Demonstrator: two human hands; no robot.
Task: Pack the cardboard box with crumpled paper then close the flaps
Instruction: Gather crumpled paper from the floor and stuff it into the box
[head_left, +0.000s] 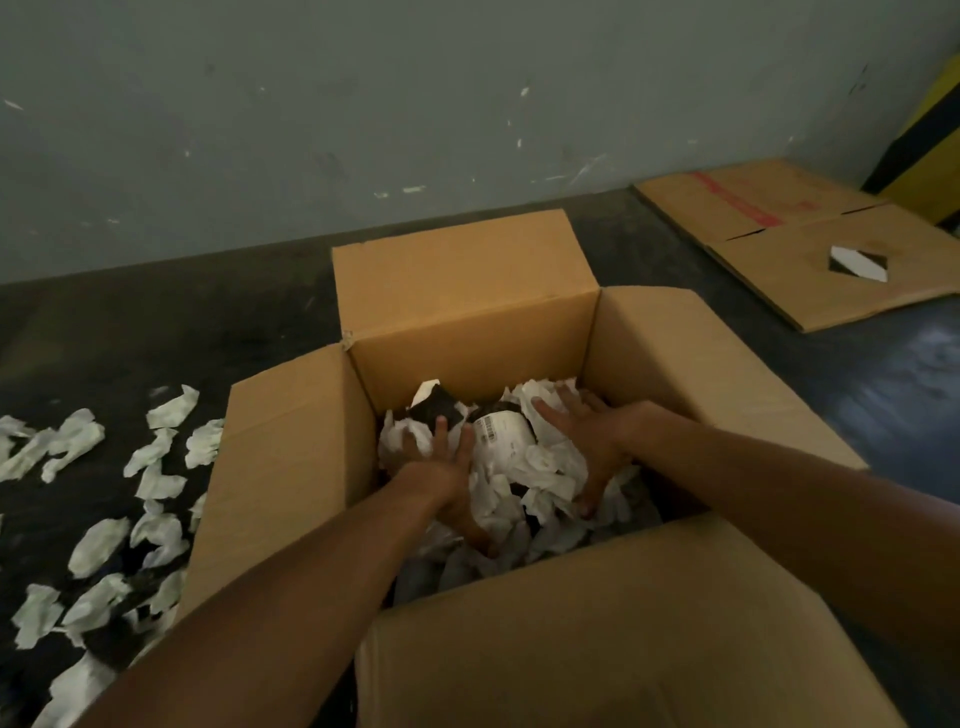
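Both hands are down inside the cardboard box (467, 332), fingers spread flat, not clamped on anything afaict. Left hand (444, 467) presses the crumpled paper (545, 467) just left of a white-labelled cylinder thing (506, 431) sitting mid-box, right hand (587, 436) flat on the paper on its other side, thumb pointing down toward the near wall.

Paper's light and springy imo, it'll puff back up, so push w/ open palms rather than pinching bits. Cylinder looks rigid, can't tell if it's fragile.

All four flaps of the box stand open: far one upright, side ones splayed out, near flap (623, 623) right under the forearms. Corrugated, stiff, so grab flaps by the free edge and fold at the crease.

Left of the box lie plenty of loose paper wads (98, 545) on the floor; far right of it, flattened cardboard (810, 244).
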